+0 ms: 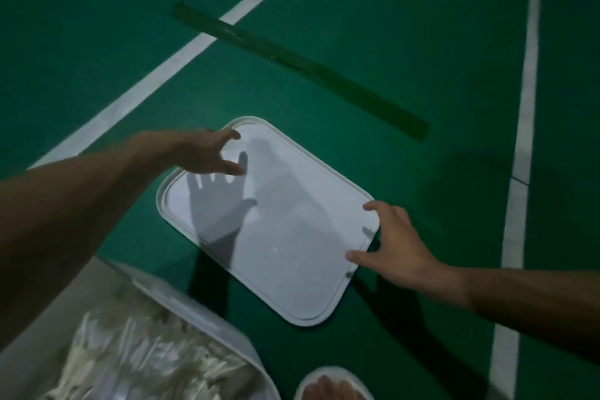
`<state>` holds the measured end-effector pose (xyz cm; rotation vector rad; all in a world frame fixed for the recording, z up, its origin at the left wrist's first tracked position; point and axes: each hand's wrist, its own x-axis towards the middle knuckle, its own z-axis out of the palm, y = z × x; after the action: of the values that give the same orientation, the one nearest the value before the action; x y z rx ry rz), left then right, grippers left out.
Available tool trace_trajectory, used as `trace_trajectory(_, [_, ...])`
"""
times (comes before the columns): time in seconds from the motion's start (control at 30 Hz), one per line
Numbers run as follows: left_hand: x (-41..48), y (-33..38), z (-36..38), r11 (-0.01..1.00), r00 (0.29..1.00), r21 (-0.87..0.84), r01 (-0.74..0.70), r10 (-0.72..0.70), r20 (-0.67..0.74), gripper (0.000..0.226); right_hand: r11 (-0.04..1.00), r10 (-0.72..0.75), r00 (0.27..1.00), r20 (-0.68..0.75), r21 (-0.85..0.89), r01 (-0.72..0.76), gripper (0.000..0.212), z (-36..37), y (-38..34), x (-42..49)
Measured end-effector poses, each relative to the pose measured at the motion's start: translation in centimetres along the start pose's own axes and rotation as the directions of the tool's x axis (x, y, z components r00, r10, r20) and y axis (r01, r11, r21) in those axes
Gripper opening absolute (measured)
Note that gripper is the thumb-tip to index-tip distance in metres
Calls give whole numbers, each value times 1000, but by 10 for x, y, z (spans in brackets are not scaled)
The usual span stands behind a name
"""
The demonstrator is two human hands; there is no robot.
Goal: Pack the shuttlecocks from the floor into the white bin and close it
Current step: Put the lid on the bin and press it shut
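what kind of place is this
Probably a dimly lit indoor badminton court: a green sports floor painted with white boundary lines, and a white bin holding a pile of shuttlecocks.

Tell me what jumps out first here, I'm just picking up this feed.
The white lid lies flat on the green floor at centre, with the left hand spread above its far-left edge and the right hand at its right corner. At lower left, the uncovered white bin holds a heap of shuttlecocks.
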<state>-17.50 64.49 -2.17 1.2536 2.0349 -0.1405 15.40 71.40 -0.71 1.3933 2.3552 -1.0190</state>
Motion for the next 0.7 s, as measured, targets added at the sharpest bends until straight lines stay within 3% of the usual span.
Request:
trace_trajectory(0.17, [0, -17, 8, 986, 992, -119, 114, -107, 62, 90, 986, 60, 993, 99, 146, -75, 88, 14, 1, -8])
trace_trajectory(0.5, [-15, 1, -2, 929, 982, -319, 185, -185, 31, 96, 880, 137, 990, 30, 455, -136, 88, 14, 5, 18])
trace_trajectory(0.7, [-55, -2, -16, 850, 943, -506, 148, -275, -187, 110, 857, 88, 994, -64, 513, -43, 102, -20, -34, 36])
